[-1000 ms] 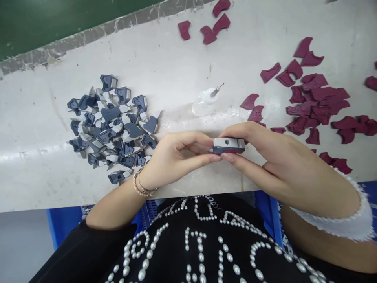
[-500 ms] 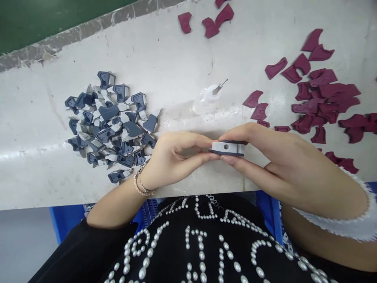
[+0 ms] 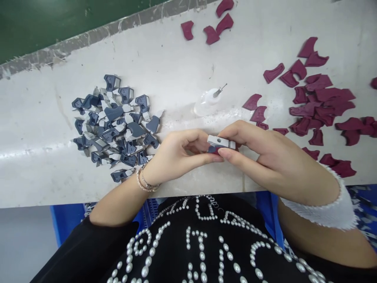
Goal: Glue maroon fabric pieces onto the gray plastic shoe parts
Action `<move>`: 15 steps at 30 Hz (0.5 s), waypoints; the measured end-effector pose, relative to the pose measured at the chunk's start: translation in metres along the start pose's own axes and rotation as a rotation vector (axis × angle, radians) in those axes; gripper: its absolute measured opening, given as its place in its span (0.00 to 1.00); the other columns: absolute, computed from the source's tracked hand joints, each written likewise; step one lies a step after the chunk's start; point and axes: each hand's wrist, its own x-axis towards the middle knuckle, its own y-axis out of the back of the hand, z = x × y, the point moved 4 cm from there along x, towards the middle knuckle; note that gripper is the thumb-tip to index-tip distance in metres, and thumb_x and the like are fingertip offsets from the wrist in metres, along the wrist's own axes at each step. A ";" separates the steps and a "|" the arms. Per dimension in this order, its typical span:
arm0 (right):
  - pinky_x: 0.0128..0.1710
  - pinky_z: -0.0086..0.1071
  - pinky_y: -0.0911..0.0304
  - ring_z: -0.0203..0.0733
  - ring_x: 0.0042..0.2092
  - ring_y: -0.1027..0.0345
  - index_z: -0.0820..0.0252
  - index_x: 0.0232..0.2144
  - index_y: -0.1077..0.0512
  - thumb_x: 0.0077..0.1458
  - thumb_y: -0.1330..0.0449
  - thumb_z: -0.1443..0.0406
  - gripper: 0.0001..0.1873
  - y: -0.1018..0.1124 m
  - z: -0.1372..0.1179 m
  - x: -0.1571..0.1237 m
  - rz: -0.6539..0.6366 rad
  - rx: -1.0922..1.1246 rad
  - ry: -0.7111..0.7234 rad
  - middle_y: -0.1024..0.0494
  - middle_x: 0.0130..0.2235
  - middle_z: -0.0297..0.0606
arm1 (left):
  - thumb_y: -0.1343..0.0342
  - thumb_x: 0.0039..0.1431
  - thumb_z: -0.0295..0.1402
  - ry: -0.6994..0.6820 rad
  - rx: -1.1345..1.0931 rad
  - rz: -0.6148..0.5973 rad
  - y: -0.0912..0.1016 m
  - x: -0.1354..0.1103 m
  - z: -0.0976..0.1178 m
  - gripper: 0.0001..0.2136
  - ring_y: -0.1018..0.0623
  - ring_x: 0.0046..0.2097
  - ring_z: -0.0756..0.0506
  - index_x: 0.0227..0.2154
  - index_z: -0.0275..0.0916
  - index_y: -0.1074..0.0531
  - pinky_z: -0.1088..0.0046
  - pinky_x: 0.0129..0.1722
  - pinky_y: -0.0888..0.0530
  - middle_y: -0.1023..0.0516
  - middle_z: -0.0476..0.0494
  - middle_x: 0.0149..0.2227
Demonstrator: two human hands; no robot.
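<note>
A small grey-and-dark-blue plastic block point(image 3: 219, 141) with a round hole in its pale edge is held between my two hands over the table's near side. My left hand point(image 3: 173, 159) pinches its left end between thumb and fingers. My right hand point(image 3: 273, 167) grips the right end, thumb tip pressed on the near side. A bit of maroon shows on the block's lower side, partly covered by the thumbs. Just beyond the hands lies a clear bottle point(image 3: 204, 104) with a thin metal tip. To the left is a pile of similar blue-and-grey blocks point(image 3: 114, 114).
Maroon shaped pieces point(image 3: 332, 94) are scattered at the right, and several more maroon pieces point(image 3: 211, 35) lie at the far side of the white table point(image 3: 165, 67). Blue bins point(image 3: 60, 224) stand below the near edge. A green surface point(image 3: 59, 23) borders the far left.
The block has tilted in my fingers and shifted slightly left, and maroon now shows on its lower side. The whole view has shifted slightly.
</note>
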 end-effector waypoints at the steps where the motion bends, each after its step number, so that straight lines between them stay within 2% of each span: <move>1: 0.27 0.33 0.41 0.36 0.29 0.34 0.58 0.41 0.30 0.69 0.47 0.58 0.11 0.000 -0.001 0.000 0.008 -0.006 0.015 0.25 0.31 0.31 | 0.27 0.50 0.37 0.004 0.011 -0.002 0.000 0.000 0.000 0.14 0.18 0.35 0.48 0.36 0.35 0.22 0.74 0.38 0.19 0.17 0.45 0.33; 5: 0.28 0.33 0.42 0.35 0.28 0.35 0.58 0.38 0.29 0.69 0.47 0.57 0.13 -0.003 -0.002 0.003 -0.012 0.021 0.039 0.27 0.31 0.31 | 0.27 0.49 0.35 0.042 -0.008 -0.017 0.000 0.000 0.000 0.13 0.20 0.32 0.49 0.32 0.35 0.23 0.74 0.34 0.21 0.19 0.46 0.31; 9: 0.30 0.34 0.42 0.37 0.31 0.35 0.57 0.36 0.30 0.68 0.45 0.52 0.16 -0.005 0.005 0.007 -0.001 0.140 -0.060 0.27 0.31 0.32 | 0.28 0.50 0.34 0.104 -0.185 -0.056 0.001 0.004 -0.006 0.12 0.18 0.35 0.49 0.31 0.34 0.24 0.75 0.36 0.20 0.17 0.45 0.32; 12: 0.31 0.33 0.40 0.36 0.31 0.34 0.57 0.34 0.31 0.67 0.44 0.50 0.18 -0.007 0.008 0.008 -0.018 0.349 -0.127 0.27 0.29 0.31 | 0.30 0.54 0.35 0.197 -0.324 -0.182 0.000 0.007 -0.010 0.11 0.17 0.34 0.50 0.31 0.35 0.25 0.80 0.31 0.22 0.17 0.45 0.32; 15: 0.32 0.31 0.38 0.34 0.30 0.34 0.57 0.33 0.34 0.68 0.44 0.51 0.17 -0.007 0.004 0.006 -0.075 0.524 -0.130 0.27 0.28 0.30 | 0.31 0.56 0.36 0.279 -0.420 -0.301 -0.001 0.007 -0.008 0.11 0.17 0.32 0.51 0.31 0.35 0.24 0.84 0.24 0.26 0.18 0.45 0.32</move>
